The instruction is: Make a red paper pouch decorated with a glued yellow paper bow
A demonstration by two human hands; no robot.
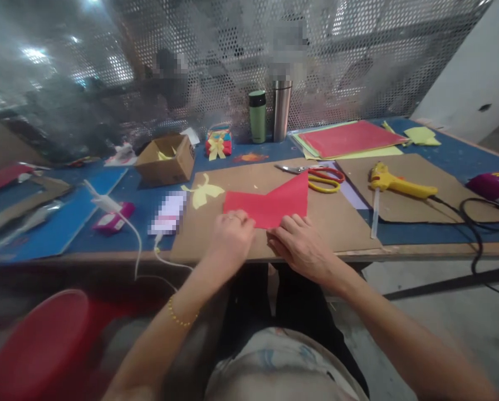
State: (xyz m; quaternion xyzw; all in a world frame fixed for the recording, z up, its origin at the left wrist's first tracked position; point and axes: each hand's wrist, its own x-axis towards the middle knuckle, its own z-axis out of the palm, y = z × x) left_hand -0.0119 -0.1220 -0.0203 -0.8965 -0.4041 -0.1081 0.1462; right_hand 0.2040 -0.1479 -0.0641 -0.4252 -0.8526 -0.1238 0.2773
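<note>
A sheet of red paper [266, 207] lies on the brown cardboard [337, 228] before me, its right side raised at the top corner. My left hand [234, 236] grips the sheet's lower left edge with curled fingers. At the lower right edge, my right hand [295, 239] is closed on the same sheet, its thumb partly hidden under the fingers. Just behind the paper rest scissors [327, 179] with red and yellow handles. A pale yellow butterfly-shaped cutout [204, 192] lies left of the sheet.
A yellow glue gun [400, 182] with a black cord sits on cardboard at right. Coloured paper sheets [353, 138], a green tumbler [257, 117] and a steel flask [281, 111] stand at the back. Left are a cardboard box [168, 161], a white cable [138, 245] and a red stool [40, 345].
</note>
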